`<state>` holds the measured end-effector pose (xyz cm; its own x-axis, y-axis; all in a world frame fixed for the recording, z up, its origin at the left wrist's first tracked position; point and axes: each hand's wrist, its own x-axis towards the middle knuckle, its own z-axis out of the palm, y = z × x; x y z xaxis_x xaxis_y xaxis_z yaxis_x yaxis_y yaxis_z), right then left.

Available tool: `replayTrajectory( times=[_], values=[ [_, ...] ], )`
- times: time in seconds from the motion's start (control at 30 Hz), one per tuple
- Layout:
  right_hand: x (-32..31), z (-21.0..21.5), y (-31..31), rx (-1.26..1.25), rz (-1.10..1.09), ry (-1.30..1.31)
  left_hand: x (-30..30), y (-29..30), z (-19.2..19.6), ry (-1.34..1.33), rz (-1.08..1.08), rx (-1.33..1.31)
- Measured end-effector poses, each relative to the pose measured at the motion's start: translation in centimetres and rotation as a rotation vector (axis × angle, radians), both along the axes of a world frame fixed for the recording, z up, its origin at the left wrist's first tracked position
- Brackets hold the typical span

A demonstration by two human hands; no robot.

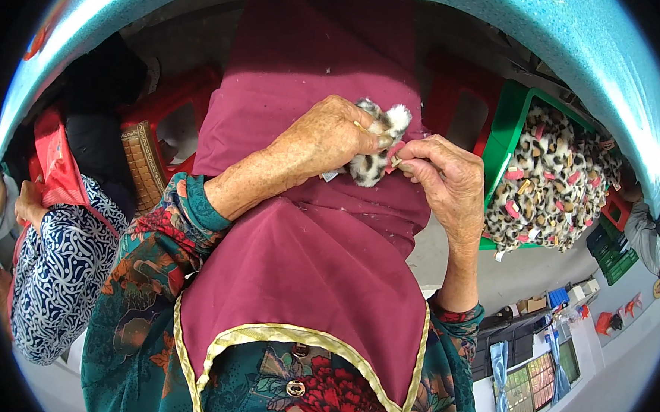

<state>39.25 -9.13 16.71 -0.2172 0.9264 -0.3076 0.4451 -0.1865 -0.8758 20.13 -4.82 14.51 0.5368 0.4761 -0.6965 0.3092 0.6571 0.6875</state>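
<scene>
Over my lap, on a maroon apron (306, 227), I have a small furry plush piece (369, 167), white with black and brown spots. My left hand (322, 138) is closed around its upper part, and the thumb presses into the fur. A pink patch (395, 150) shows on the plush's right side. There my right hand (447, 175) pinches a small pale piece (396, 162) between thumb and forefinger, touching the pink. What that pale piece is cannot be made out. A bit of white tag (330, 175) sticks out below my left hand.
To the right, a green crate (507, 129) is heaped with similar spotted plush pieces (551, 180) bearing pink patches. A blue table edge (577, 47) curves across the far side. Red stools (455, 93) stand beneath it. At left sits another person in blue-and-white patterned clothing (65, 274).
</scene>
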Motion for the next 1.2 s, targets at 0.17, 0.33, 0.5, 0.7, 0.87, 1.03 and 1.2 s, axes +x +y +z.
replayTrajectory(
  times=[0.17,0.33,0.5,0.7,0.87,1.03,1.2],
  values=[
    [-0.2,-0.1,0.2,0.029,0.024,-0.019,-0.2,0.1,0.2,-0.054,0.066,-0.157],
    [-0.3,-0.4,-0.1,0.062,-0.014,-0.035,0.0,0.1,0.3,-0.074,0.089,-0.205],
    [-1.0,-0.3,-0.6,0.127,-0.099,-0.105,1.3,-2.4,0.3,0.084,0.115,0.059],
    [-1.0,-1.6,-2.3,0.098,-0.255,-0.124,2.5,-2.9,0.0,0.262,0.029,0.551],
    [-0.6,-2.1,-3.2,-0.001,-0.365,0.014,2.9,-2.7,0.1,0.255,-0.039,0.582],
    [-0.8,-2.8,-3.8,-0.099,-0.454,0.178,2.9,-2.7,-0.4,0.253,-0.020,0.562],
    [-1.3,-3.0,-4.6,-0.126,-0.549,0.226,2.9,-2.5,-0.9,0.226,-0.066,0.587]
  ],
)
